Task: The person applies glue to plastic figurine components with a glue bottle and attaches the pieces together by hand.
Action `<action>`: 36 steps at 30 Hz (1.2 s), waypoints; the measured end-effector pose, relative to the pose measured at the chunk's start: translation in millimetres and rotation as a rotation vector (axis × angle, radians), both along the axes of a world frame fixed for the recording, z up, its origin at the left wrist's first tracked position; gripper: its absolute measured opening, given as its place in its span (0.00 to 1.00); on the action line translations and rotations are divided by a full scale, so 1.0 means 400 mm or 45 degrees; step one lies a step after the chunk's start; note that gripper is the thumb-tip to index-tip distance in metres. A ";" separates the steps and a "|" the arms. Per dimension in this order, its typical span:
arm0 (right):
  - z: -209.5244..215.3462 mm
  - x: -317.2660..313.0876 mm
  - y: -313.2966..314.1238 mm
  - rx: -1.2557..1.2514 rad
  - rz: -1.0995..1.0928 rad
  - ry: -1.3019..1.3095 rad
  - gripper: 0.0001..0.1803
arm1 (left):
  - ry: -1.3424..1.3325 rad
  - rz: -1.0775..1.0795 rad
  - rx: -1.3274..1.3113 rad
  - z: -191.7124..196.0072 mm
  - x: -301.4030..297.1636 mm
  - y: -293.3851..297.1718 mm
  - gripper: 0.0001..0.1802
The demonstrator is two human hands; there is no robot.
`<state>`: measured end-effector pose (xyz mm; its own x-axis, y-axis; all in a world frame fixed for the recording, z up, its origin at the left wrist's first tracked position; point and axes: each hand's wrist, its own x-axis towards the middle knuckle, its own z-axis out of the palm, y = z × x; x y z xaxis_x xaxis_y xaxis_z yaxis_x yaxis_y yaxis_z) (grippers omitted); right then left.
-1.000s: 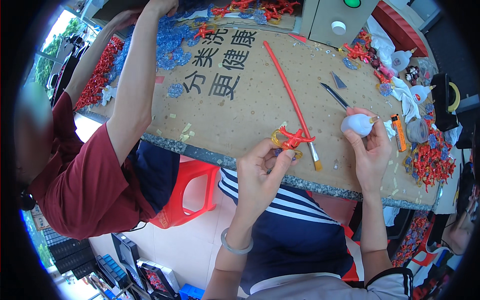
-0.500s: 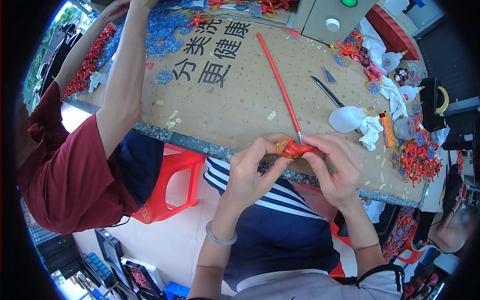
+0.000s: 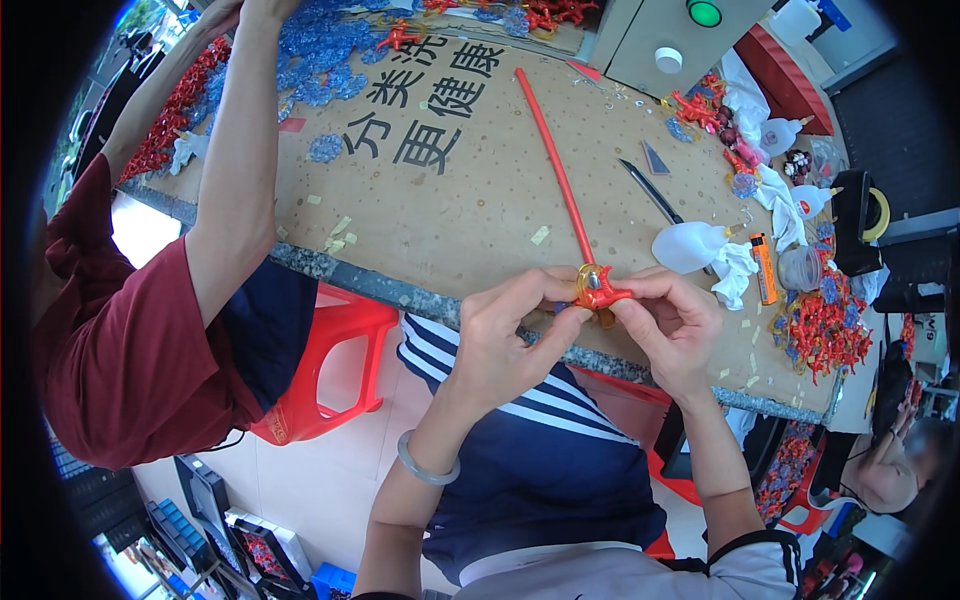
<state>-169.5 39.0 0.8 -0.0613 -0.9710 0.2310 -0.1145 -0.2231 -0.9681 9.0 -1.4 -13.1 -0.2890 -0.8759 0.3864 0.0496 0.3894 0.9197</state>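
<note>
- My left hand (image 3: 505, 335) & right hand (image 3: 668, 325) both pinch shut on the small red plastic flower piece (image 3: 597, 292), held at the table edge (image 3: 400, 292), on the near tip of the long red rod (image 3: 553, 165).
- Looks mid-assembly: gold ring seated w/ it; pile of red pieces (image 3: 818, 335) at right probably left to do.
- Piece glossy, spiky; rod thin, smooth; tabletop rough cardboard.

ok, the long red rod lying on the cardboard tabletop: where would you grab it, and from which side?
Probably mid-shaft on the long red rod, coming from above with fingers across its width. It lies flat on the cardboard tabletop, bare along its middle; its near end is taken up by both hands at the small red piece.
</note>
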 end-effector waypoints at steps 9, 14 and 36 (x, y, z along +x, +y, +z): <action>0.006 -0.003 -0.013 -0.251 0.015 0.338 0.09 | 0.032 -0.086 0.060 -0.003 0.013 -0.021 0.06; 0.009 0.000 -0.016 -0.330 0.020 0.436 0.09 | 0.048 -0.096 0.072 -0.014 0.019 -0.023 0.06; 0.000 0.010 -0.045 -0.116 -0.016 0.268 0.05 | 0.328 -0.285 0.704 0.021 0.016 -0.039 0.02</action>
